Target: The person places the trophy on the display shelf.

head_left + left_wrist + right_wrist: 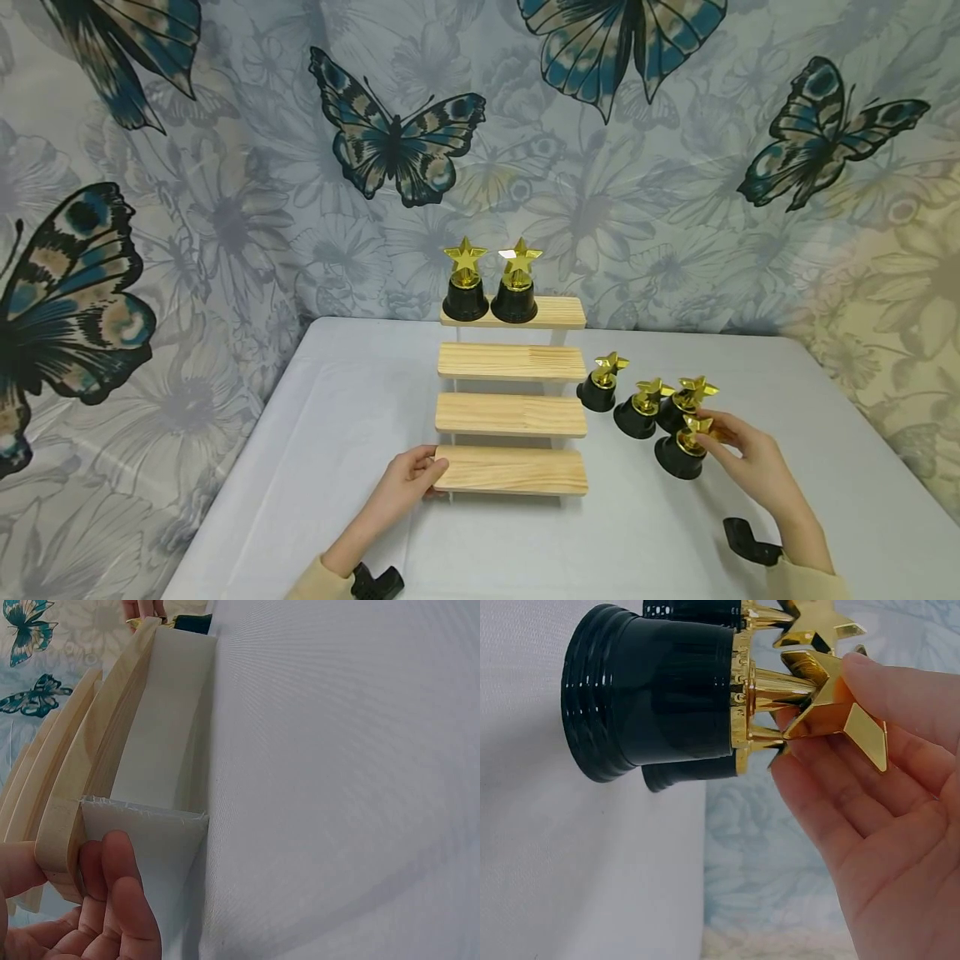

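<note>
A tiered wooden display stand (512, 471) with several pale shelves and white supports stands mid-table. My left hand (411, 479) grips the left end of its lowest shelf; the left wrist view shows the thumb on top and curled fingers (124, 862) underneath. To the stand's right, my right hand (750, 458) pinches the gold star of the nearest star trophy (679, 457). In the right wrist view, thumb and fingers hold the star (829, 705) above its black base (660, 690). Whether that base touches the table I cannot tell.
Two star trophies (514, 302) stand side by side on the top shelf. More trophies (636, 417) are grouped on the white-covered table (315, 433) between the stand and my right hand. Behind the table hangs a butterfly-patterned cloth (600, 208).
</note>
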`<state>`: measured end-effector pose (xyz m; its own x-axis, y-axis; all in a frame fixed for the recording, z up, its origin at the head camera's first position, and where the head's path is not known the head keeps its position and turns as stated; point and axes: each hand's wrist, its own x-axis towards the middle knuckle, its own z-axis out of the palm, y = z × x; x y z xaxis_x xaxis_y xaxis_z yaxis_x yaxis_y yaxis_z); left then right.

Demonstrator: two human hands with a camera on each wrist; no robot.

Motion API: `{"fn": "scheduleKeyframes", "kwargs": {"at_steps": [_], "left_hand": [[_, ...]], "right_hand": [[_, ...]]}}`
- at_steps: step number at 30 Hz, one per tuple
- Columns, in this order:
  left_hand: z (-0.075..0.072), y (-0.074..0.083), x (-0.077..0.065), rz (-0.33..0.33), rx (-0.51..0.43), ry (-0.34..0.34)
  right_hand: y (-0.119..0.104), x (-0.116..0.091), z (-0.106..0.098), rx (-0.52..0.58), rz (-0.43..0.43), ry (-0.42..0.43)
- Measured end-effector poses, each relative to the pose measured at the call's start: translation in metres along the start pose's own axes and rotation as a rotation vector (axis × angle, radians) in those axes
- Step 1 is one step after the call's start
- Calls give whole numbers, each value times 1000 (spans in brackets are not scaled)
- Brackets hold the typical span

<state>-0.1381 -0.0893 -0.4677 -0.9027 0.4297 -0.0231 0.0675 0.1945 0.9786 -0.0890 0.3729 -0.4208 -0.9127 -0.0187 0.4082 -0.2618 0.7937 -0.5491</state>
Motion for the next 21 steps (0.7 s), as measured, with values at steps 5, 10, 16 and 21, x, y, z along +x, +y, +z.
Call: {"fn": "scheduleKeyframes", "kwargs": {"at_steps": [5,10,16,21], "left_hand": [[0,-4,2,-6,-2,-1],[1,-5,2,-12,0,0],[0,-3,1,-4,-10,2],[0,-1,0,-3,-12,3]], "right_hand": [[1,-1,1,3,-4,14],[-1,0,0,-8,-15,23],[-7,2,-6,-16,-51,39],[-16,7,-13,-13,-106,51]]}}
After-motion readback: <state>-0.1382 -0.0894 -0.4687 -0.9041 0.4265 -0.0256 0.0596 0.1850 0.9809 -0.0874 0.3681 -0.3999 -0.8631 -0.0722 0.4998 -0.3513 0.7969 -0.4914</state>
